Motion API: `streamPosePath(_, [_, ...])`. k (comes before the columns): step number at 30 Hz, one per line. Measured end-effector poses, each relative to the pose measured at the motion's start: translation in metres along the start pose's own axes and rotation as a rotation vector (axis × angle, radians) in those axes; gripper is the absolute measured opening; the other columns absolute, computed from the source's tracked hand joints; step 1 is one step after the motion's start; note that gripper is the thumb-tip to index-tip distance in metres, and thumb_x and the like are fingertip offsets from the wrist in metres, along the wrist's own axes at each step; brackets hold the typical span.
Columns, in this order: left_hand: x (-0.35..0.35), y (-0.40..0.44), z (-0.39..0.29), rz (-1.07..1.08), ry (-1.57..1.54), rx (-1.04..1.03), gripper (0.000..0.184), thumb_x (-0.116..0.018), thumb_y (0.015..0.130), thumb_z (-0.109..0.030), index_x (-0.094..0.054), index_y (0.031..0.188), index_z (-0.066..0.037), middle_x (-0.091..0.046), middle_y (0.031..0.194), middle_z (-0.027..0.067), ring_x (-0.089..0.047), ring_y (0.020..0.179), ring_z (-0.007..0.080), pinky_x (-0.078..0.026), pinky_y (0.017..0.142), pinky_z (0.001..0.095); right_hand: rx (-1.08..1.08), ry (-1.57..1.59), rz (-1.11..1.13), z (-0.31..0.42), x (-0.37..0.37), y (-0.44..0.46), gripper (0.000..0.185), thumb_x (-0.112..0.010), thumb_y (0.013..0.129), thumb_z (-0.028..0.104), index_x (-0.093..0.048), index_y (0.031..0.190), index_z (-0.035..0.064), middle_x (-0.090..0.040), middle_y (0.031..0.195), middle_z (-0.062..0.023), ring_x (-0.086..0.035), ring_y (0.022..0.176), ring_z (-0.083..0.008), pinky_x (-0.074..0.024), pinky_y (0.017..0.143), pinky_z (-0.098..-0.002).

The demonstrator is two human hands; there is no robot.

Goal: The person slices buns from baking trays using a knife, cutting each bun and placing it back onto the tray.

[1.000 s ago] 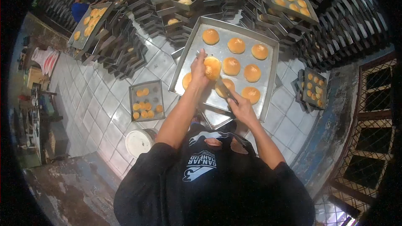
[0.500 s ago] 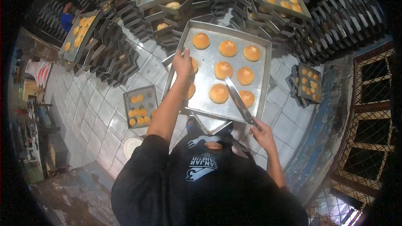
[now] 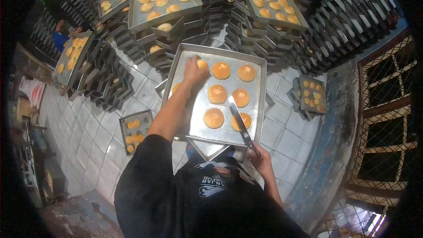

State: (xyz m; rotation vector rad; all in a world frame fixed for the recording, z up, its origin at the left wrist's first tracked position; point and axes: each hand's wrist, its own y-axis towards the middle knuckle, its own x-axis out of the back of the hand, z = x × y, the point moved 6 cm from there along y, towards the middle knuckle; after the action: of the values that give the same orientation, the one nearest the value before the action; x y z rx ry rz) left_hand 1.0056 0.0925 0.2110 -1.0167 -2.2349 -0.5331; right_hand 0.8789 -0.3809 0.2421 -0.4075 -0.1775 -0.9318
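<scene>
A large metal tray (image 3: 198, 132) in front of me holds several round golden buns. At its upper left, my left hand (image 3: 194, 71) closes round a bun (image 3: 202, 64), its fingers partly hidden behind the hand. My right hand (image 3: 261, 158) grips the dark handle of a long knife (image 3: 241, 122) near the tray's lower right edge. The blade points up and left over the tray, beside a bun (image 3: 241, 97) and partly across a lower one (image 3: 238, 122).
Tall stacks of trays with buns stand beyond, including one at top centre (image 3: 136, 23) and one at top right (image 3: 304, 25). Smaller trays lie on the tiled floor (image 3: 94, 139), left and right (image 3: 324, 110). Another person (image 3: 60, 39) is at far left.
The bun held over the tray a second ago is out of my left hand, which moved from the left side of the tray to its upper-left bun. My right hand drew the knife back toward the tray's near edge.
</scene>
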Motion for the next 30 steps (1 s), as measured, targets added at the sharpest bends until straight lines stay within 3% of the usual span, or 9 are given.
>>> streamPosePath(3, [-0.011, -0.036, -0.004, 0.048, -0.142, -0.086, 0.069, -0.088, 0.072, -0.024, -0.056, 0.130, -0.004, -0.062, 0.121, 0.0204, -0.061, 0.115, 0.0378, -0.052, 0.100, 0.0441, -0.108, 0.009, 0.019, 0.032, -0.009, 0.027, 0.044, -0.063, 0.100, 0.014, -0.058, 0.143, 0.0036, -0.066, 0.089, -0.0017, -0.059, 0.077, -0.0121, -0.0526, 0.073, -0.0302])
streamPosePath(4, [-0.007, -0.050, -0.011, 0.087, -0.438, -0.019, 0.062, -0.086, 0.077, -0.023, -0.057, 0.129, -0.005, -0.064, 0.119, 0.0166, -0.063, 0.111, 0.0341, -0.055, 0.095, 0.0429, -0.086, 0.032, 0.031, 0.042, -0.011, 0.035, 0.045, -0.062, 0.101, 0.015, -0.058, 0.143, 0.0033, -0.065, 0.087, -0.0008, -0.059, 0.077, -0.0112, -0.0524, 0.073, -0.0300])
streamPosePath(6, [0.003, -0.072, -0.028, 0.106, -0.725, 0.047, 0.056, -0.084, 0.082, -0.022, -0.057, 0.128, -0.006, -0.065, 0.116, 0.0129, -0.066, 0.107, 0.0303, -0.058, 0.091, 0.0416, 0.007, 0.058, 0.042, 0.039, -0.021, 0.066, 0.047, -0.063, 0.100, 0.017, -0.057, 0.144, 0.0020, -0.070, 0.088, -0.0059, -0.063, 0.077, -0.0140, -0.0537, 0.074, -0.0321])
streamPosePath(8, [-0.002, -0.092, -0.037, 0.157, -1.364, 0.231, 0.043, -0.079, 0.090, -0.021, -0.058, 0.126, -0.009, -0.067, 0.111, 0.0082, -0.068, 0.101, 0.0238, -0.061, 0.084, 0.0405, 0.285, -0.088, -0.110, 0.062, -0.025, 0.095, 0.048, -0.063, 0.099, 0.018, -0.056, 0.144, 0.0007, -0.073, 0.090, -0.0138, -0.069, 0.078, -0.0202, -0.0551, 0.076, -0.0349])
streamPosePath(12, [-0.021, -0.121, -0.020, 0.104, -1.922, 0.484, 0.040, -0.074, 0.095, -0.039, -0.064, 0.123, -0.012, -0.072, 0.106, 0.0062, -0.072, 0.096, 0.0251, -0.060, 0.089, 0.0438, 0.285, -0.086, -0.023, 0.142, -0.042, 0.117, 0.048, -0.063, 0.099, 0.019, -0.057, 0.143, 0.0013, -0.073, 0.096, -0.0217, -0.073, 0.085, -0.0279, -0.0552, 0.081, -0.0365])
streamPosePath(15, [-0.010, -0.136, -0.030, 0.029, -1.946, 0.476, 0.042, -0.072, 0.095, -0.048, -0.068, 0.114, -0.011, -0.074, 0.100, 0.0059, -0.073, 0.093, 0.0235, -0.061, 0.086, 0.0427, 0.404, -0.167, 0.032, 0.159, -0.060, 0.128, 0.049, -0.062, 0.100, 0.018, -0.055, 0.145, 0.0005, -0.073, 0.110, -0.0202, -0.072, 0.086, -0.0222, -0.0555, 0.080, -0.0329])
streamPosePath(20, [0.016, -0.149, -0.032, -0.080, -1.853, 0.499, 0.038, -0.076, 0.093, -0.045, -0.069, 0.107, -0.011, -0.072, 0.094, 0.0036, -0.071, 0.092, 0.0197, -0.060, 0.084, 0.0403, 0.506, -0.222, 0.053, 0.174, -0.074, 0.118, 0.046, -0.062, 0.099, 0.017, -0.058, 0.142, 0.0016, -0.071, 0.119, -0.0263, -0.074, 0.101, -0.0371, -0.0551, 0.086, -0.0392])
streamPosePath(23, [0.024, -0.147, -0.026, -0.031, -1.761, 0.352, 0.039, -0.077, 0.091, -0.046, -0.070, 0.107, -0.010, -0.074, 0.096, 0.0036, -0.073, 0.087, 0.0196, -0.061, 0.080, 0.0397, 0.508, -0.239, 0.054, 0.175, -0.072, 0.109, 0.047, -0.060, 0.097, 0.022, -0.060, 0.139, 0.0019, -0.070, 0.096, -0.0294, -0.072, 0.083, -0.0401, -0.0548, 0.080, -0.0441])
streamPosePath(30, [0.055, -0.151, -0.024, -0.064, -1.676, 0.243, 0.023, -0.076, 0.094, -0.030, -0.066, 0.103, -0.011, -0.067, 0.087, -0.0007, -0.068, 0.078, 0.0137, -0.058, 0.073, 0.0328, 0.542, -0.307, 0.053, 0.143, -0.055, 0.063, 0.046, -0.062, 0.097, 0.020, -0.061, 0.138, 0.0003, -0.071, 0.098, -0.0302, -0.072, 0.089, -0.0428, -0.0543, 0.082, -0.0472])
